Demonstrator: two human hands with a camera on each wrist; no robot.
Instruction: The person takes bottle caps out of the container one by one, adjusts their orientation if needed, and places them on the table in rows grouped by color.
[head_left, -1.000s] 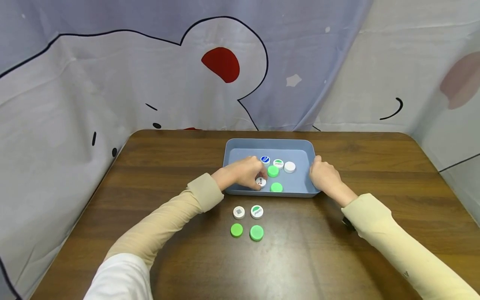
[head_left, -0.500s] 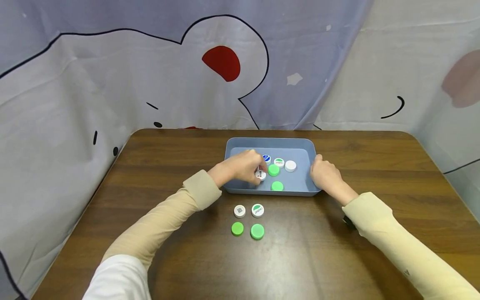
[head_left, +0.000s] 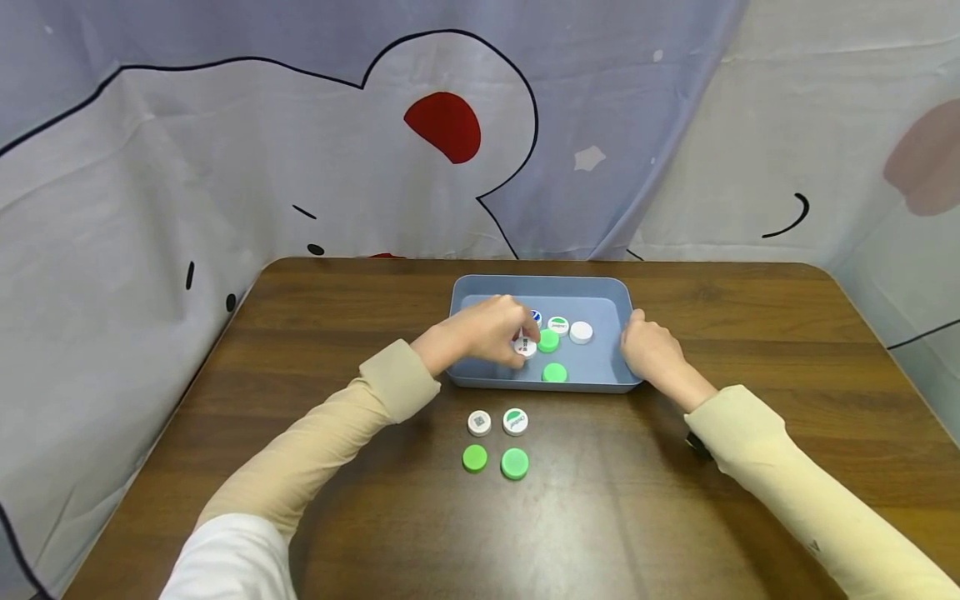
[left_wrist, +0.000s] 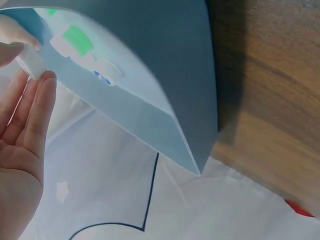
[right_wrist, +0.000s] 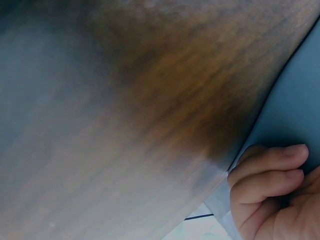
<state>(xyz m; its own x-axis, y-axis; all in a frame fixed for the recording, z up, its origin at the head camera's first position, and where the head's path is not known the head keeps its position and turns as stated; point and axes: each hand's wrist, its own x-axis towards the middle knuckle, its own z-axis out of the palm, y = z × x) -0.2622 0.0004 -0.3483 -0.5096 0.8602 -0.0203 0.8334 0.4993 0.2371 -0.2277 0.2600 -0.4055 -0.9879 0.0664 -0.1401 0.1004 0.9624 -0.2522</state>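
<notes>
Over the blue-grey tray (head_left: 585,387), my left hand (head_left: 489,329) pinches a white bottle cap (head_left: 526,348) with dark print on top. The left wrist view shows this cap (left_wrist: 32,62) tilted between thumb and fingertips. My right hand (head_left: 654,350) is at the tray's right rim, fingers curled by its wall in the right wrist view. Inside the tray lie two green caps (head_left: 555,372), a plain white cap (head_left: 581,332), a white cap with a green mark (head_left: 558,326) and a blue-and-white cap (head_left: 536,317), partly hidden by my left fingers.
In front of the tray, caps stand in a two-by-two group on the wooden table (head_left: 637,517): a white one with a square code (head_left: 479,423), a white-and-green one (head_left: 515,422) and two green ones (head_left: 514,463). A patterned curtain (head_left: 225,167) hangs behind.
My left hand has moved slightly toward the back of the tray and then right, carrying the white bottle cap and covering more of the blue-and-white one. My right hand stays at the rim.
</notes>
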